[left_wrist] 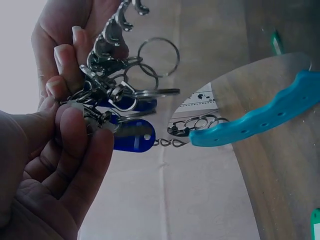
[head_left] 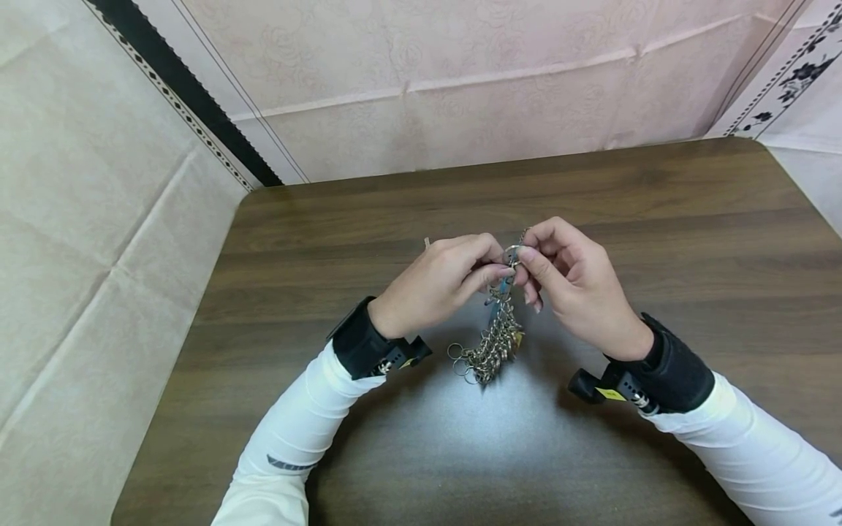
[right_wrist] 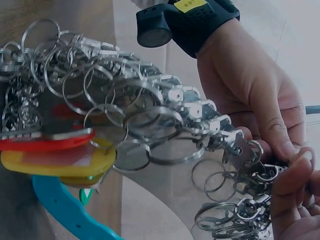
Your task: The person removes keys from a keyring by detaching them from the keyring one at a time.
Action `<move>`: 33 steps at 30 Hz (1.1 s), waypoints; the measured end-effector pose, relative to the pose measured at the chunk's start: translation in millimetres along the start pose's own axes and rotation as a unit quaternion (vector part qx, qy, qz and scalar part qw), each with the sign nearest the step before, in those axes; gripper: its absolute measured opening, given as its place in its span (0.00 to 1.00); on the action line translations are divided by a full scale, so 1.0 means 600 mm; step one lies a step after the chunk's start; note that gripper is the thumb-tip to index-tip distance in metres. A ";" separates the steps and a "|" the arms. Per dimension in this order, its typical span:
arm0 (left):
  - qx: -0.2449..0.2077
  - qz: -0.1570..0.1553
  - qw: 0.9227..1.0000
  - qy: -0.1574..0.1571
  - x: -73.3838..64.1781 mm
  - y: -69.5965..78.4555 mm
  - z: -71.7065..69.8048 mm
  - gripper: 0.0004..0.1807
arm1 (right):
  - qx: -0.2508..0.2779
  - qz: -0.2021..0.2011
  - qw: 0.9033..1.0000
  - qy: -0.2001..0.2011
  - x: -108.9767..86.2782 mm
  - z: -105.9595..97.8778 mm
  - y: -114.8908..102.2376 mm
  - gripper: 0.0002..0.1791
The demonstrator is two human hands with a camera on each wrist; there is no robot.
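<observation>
A long bunch of metal key rings with swivel clasps (head_left: 493, 347) hangs between my hands, over the wooden table. My left hand (head_left: 441, 281) pinches clasps near its upper end with thumb and fingers. The right hand (head_left: 572, 281) meets it there, thumb and forefinger pinching a key ring (head_left: 514, 253). In the left wrist view a blue tag (left_wrist: 135, 140) hangs beside the left fingertips. A teal strip (left_wrist: 260, 115) with a wavy edge borders a shiny curved sheet. From the right wrist, a red tag (right_wrist: 50, 142) and a yellow tag (right_wrist: 60, 169) show under the rings.
The brown wooden table (head_left: 263, 365) spreads beneath both arms. Pale patterned cloth (head_left: 493, 95) hangs behind its far edge and at the left side. Green pieces (left_wrist: 277, 42) appear at the right in the left wrist view.
</observation>
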State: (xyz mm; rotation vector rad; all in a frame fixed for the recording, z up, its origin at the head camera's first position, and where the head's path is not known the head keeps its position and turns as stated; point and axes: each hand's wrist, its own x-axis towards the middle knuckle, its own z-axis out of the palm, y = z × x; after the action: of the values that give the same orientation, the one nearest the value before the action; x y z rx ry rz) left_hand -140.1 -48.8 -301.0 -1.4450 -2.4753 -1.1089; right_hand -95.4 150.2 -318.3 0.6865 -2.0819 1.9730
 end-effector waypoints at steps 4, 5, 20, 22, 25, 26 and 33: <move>0.008 0.006 1.000 0.000 0.000 -0.002 -0.001 0.04 | -0.007 -0.003 1.000 -0.003 0.000 0.001 -0.001 0.02; 0.010 0.007 1.000 0.001 0.000 -0.003 -0.002 0.04 | -0.008 -0.003 1.000 -0.004 0.000 0.001 -0.001 0.02; 0.035 0.009 0.999 0.018 -0.001 -0.013 -0.018 0.04 | 0.005 -0.009 1.000 0.002 0.002 0.001 -0.001 0.02; 0.051 0.007 0.998 0.029 -0.002 -0.017 -0.020 0.04 | 0.006 -0.010 1.000 0.003 0.002 0.002 0.000 0.02; 0.079 0.000 0.996 0.042 -0.001 -0.022 -0.023 0.05 | 0.005 -0.012 1.000 0.003 0.002 0.002 0.001 0.02; 0.088 -0.005 0.995 0.044 -0.001 -0.024 -0.023 0.05 | 0.005 -0.013 1.000 0.003 0.002 0.002 0.001 0.02; 0.118 -0.073 0.990 0.026 0.001 -0.044 -0.026 0.07 | 0.008 -0.013 1.000 0.004 0.002 0.002 0.002 0.03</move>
State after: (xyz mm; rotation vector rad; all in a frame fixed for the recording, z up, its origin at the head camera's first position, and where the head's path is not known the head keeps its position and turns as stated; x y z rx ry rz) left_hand -165.6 -65.5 -303.7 -1.1721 -2.6053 -0.8263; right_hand -96.5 149.0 -318.9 0.7026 -2.0437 1.9789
